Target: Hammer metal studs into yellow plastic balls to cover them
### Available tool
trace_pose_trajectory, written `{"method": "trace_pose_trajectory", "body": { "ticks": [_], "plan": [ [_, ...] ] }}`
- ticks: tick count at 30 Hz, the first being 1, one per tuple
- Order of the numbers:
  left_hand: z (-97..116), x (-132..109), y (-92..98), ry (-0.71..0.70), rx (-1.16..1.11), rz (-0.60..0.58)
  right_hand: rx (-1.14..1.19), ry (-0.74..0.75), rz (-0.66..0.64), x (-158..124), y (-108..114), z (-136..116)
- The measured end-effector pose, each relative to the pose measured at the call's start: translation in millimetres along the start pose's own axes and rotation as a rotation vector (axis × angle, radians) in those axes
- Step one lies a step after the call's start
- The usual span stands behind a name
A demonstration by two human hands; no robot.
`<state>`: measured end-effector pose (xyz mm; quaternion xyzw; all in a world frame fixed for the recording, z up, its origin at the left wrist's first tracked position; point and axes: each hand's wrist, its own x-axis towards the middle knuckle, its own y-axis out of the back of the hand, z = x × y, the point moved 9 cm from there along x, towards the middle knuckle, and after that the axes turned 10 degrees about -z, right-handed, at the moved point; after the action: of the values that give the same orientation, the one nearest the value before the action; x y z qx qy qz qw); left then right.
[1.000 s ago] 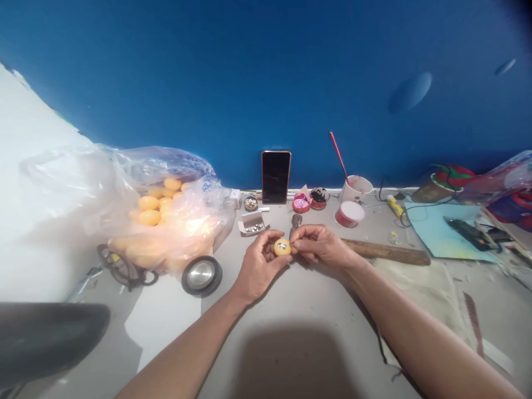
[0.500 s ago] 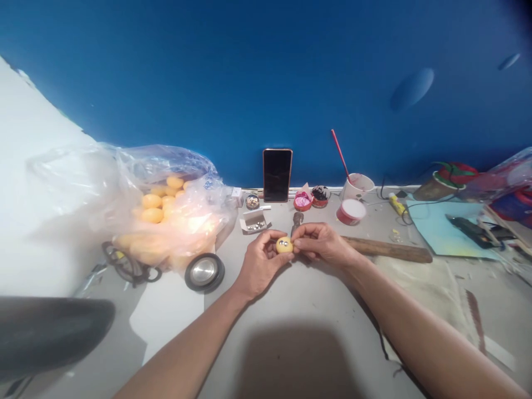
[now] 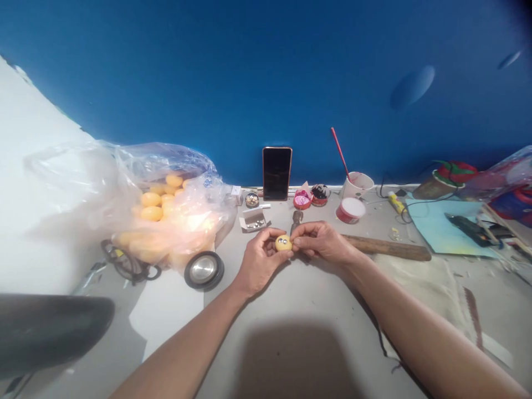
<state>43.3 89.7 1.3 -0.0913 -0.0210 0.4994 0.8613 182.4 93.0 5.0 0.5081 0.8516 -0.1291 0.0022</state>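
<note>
My left hand (image 3: pixel 261 260) holds a small yellow ball (image 3: pixel 284 243) between its thumb and fingers, over the middle of the table. Two shiny, eye-like dots show on the ball's upper front. Thumb and fingertips pressed together, my right hand (image 3: pixel 320 243) is at the ball's right side; whether a tiny item sits in that pinch I cannot tell. Partly hidden behind the right hand lies a hammer (image 3: pixel 390 247), its wooden handle stretching to the right. Just beyond my left hand is an open small box (image 3: pixel 254 221) of shiny little pieces.
A clear plastic bag (image 3: pixel 166 160) of yellow balls bulges at left, near a round black-rimmed disc (image 3: pixel 203 270). A phone (image 3: pixel 277 173) leans upright at the back. Paint pots (image 3: pixel 302 199), a cup (image 3: pixel 357 185) with a red stick and a white-topped tub (image 3: pixel 350 210) stand right of it.
Almost nothing differs. The whole view has shifted by a few pixels, and both hands keep the same hold around the ball.
</note>
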Motion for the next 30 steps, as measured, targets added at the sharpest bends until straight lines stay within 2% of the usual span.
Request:
{"method": "trace_pose_trajectory", "body": {
  "ticks": [30],
  "plan": [
    [-2.8, 0.7, 1.1, 0.043, -0.017, 0.014, -0.026, -0.023, 0.034, -0.4, 1.4, -1.9]
  ]
}}
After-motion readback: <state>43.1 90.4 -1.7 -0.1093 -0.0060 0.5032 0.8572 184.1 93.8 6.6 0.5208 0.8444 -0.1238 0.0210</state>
